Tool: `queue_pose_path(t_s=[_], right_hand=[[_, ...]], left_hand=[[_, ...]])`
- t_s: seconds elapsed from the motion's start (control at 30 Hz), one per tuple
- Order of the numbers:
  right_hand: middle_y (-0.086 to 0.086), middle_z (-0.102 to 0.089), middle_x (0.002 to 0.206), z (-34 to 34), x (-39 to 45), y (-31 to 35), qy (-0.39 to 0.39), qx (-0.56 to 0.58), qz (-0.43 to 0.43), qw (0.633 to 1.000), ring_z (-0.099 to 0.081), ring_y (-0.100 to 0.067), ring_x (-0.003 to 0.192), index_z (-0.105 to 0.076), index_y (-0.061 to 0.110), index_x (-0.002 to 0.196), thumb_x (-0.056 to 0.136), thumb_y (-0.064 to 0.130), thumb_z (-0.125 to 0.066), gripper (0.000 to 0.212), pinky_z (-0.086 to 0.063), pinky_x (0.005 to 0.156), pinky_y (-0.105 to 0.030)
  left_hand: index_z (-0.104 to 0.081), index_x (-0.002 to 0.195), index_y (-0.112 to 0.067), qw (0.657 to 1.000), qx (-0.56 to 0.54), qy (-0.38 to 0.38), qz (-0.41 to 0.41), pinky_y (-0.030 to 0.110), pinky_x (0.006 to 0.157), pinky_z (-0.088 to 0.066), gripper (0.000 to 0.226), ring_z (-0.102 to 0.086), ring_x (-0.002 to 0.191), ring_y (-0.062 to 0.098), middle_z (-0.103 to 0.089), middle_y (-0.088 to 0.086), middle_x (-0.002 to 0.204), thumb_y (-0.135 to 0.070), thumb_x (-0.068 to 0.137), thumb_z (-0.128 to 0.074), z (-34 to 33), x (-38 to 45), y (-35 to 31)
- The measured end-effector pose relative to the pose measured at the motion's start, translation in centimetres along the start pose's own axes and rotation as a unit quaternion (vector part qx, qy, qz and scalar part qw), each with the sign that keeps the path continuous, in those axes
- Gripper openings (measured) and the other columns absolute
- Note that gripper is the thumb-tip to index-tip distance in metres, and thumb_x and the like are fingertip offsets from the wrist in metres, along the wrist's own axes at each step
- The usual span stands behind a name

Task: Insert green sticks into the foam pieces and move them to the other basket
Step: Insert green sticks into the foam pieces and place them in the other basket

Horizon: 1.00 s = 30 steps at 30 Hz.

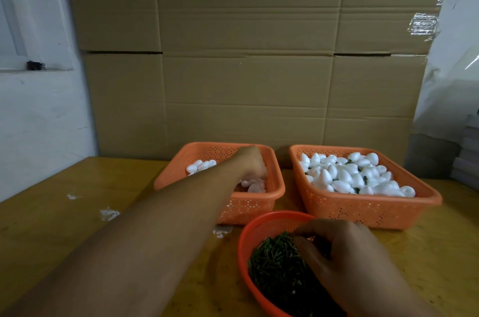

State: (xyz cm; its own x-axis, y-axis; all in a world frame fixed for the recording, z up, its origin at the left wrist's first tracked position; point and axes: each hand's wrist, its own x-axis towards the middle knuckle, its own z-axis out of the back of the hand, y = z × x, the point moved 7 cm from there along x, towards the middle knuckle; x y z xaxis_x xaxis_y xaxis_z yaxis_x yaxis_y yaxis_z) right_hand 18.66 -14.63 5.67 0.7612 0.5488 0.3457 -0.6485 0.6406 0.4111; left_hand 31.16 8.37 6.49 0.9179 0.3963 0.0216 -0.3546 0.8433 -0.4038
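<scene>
Two orange rectangular baskets stand side by side on the wooden table. The left basket (248,206) holds several plain white foam pieces (201,165). My left hand (251,161) reaches down into it among the foam; its fingers are hidden, so I cannot tell whether it holds one. The right basket (368,209) is heaped with white foam pieces (355,174), some showing green sticks. A round red-orange bowl (245,244) near me is full of short green sticks (274,262). My right hand (344,257) is in the bowl, fingers curled onto the sticks.
A wall of brown cardboard boxes (246,70) stands right behind the baskets. A white wall is at the left and plastic-wrapped stacks (451,99) at the right. White crumbs (108,213) lie on the table (77,213) left of the baskets.
</scene>
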Motion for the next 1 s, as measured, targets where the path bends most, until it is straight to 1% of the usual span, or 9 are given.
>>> queue_pose_path(t_s=[0.13, 0.2, 0.3, 0.47, 0.6, 0.7, 0.77, 0.9, 1.0], right_hand=[[0.021, -0.069, 0.069, 0.0, -0.1, 0.1, 0.002, -0.006, 0.003, 1.000, -0.064, -0.004, 0.062, -0.065, 0.052, 0.100, 0.084, 0.049, -0.064, 0.016, -0.055, 0.064, -0.032], [0.021, -0.069, 0.070, 0.0, -0.2, 0.2, 0.005, -0.011, 0.003, 1.000, -0.064, -0.004, 0.062, -0.065, 0.051, 0.101, 0.084, 0.049, -0.063, 0.017, -0.055, 0.064, -0.033], [0.020, -0.072, 0.076, 0.0, -0.2, 0.3, 0.005, -0.017, 0.002, 1.000, -0.066, -0.004, 0.069, -0.065, 0.050, 0.102, 0.085, 0.049, -0.063, 0.018, -0.056, 0.068, -0.035], [0.019, -0.073, 0.082, -0.3, -0.2, 0.3, 0.011, -0.025, 0.003, 1.000, -0.069, -0.005, 0.077, -0.067, 0.046, 0.102, 0.086, 0.049, -0.062, 0.017, -0.057, 0.072, -0.036], [0.019, -0.074, 0.083, -0.4, -0.2, 0.5, 0.025, -0.030, 0.003, 0.999, -0.068, -0.004, 0.078, -0.069, 0.046, 0.100, 0.086, 0.047, -0.064, 0.015, -0.057, 0.072, -0.034], [0.023, -0.073, 0.088, -0.7, -0.2, 0.5, 0.056, -0.040, 0.003, 0.998, -0.067, -0.001, 0.082, -0.073, 0.045, 0.098, 0.086, 0.043, -0.067, 0.014, -0.056, 0.076, -0.030], [0.022, -0.073, 0.091, -1.0, -0.1, 0.5, 0.082, -0.053, 0.008, 0.995, -0.066, -0.002, 0.085, -0.074, 0.043, 0.098, 0.086, 0.042, -0.067, 0.013, -0.056, 0.077, -0.030], [0.013, -0.072, 0.090, -1.5, -0.2, 0.5, 0.126, -0.079, 0.018, 0.989, -0.066, -0.006, 0.081, -0.074, 0.040, 0.095, 0.088, 0.046, -0.066, 0.013, -0.056, 0.075, -0.031], [0.014, -0.070, 0.088, -2.0, -0.4, 0.5, 0.160, -0.101, 0.023, 0.982, -0.065, -0.004, 0.080, -0.070, 0.039, 0.099, 0.087, 0.056, -0.061, 0.023, -0.057, 0.076, -0.030]], left_hand=[[-0.068, 0.085, -0.012, 0.993, -0.109, -0.045, -0.012, 0.027, 0.062, -0.050, 0.027, -0.068, 0.084, 0.021, -0.072, 0.005, 0.089, -0.032, 0.075, -0.083, 1.9, -1.1, 0.1], [-0.065, 0.081, -0.016, 0.979, -0.190, -0.069, -0.033, 0.034, 0.070, -0.057, 0.027, -0.069, 0.088, 0.022, -0.072, 0.005, 0.091, -0.028, 0.071, -0.087, 2.5, -2.0, 0.5], [-0.063, 0.084, -0.019, 0.952, -0.272, -0.110, -0.085, 0.045, 0.082, -0.058, 0.029, -0.066, 0.082, 0.021, -0.068, 0.002, 0.087, -0.022, 0.070, -0.088, 3.7, -4.2, 1.0], [-0.060, 0.122, -0.029, 0.909, -0.359, -0.118, -0.177, 0.042, 0.077, -0.057, 0.040, -0.064, 0.068, 0.012, -0.069, 0.002, 0.082, -0.020, 0.086, -0.077, 4.9, -9.5, 0.7], [-0.067, 0.113, -0.021, 0.884, -0.398, -0.102, -0.225, 0.036, 0.075, -0.058, 0.018, -0.067, 0.074, 0.019, -0.069, 0.016, 0.091, -0.015, 0.096, -0.065, 3.9, -14.0, 0.2], [-0.061, 0.105, -0.020, 0.869, -0.423, -0.074, -0.245, 0.047, 0.080, -0.057, 0.011, -0.068, 0.088, 0.037, -0.070, 0.016, 0.094, -0.012, 0.097, -0.063, 2.1, -16.5, 0.1], [-0.058, 0.099, -0.025, 0.865, -0.430, -0.062, -0.250, 0.052, 0.083, -0.054, 0.015, -0.065, 0.094, 0.040, -0.069, 0.013, 0.096, -0.012, 0.095, -0.064, 1.0, -17.5, 0.3], [-0.057, 0.099, -0.026, 0.861, -0.424, -0.058, -0.275, 0.049, 0.080, -0.054, 0.015, -0.066, 0.094, 0.027, -0.067, 0.004, 0.099, -0.018, 0.090, -0.065, -0.8, -19.2, 0.4], [-0.058, 0.103, -0.030, 0.863, -0.416, -0.048, -0.282, 0.051, 0.083, -0.056, 0.013, -0.068, 0.095, 0.021, -0.067, -0.002, 0.098, -0.028, 0.091, -0.064, -1.7, -19.9, 0.3]])
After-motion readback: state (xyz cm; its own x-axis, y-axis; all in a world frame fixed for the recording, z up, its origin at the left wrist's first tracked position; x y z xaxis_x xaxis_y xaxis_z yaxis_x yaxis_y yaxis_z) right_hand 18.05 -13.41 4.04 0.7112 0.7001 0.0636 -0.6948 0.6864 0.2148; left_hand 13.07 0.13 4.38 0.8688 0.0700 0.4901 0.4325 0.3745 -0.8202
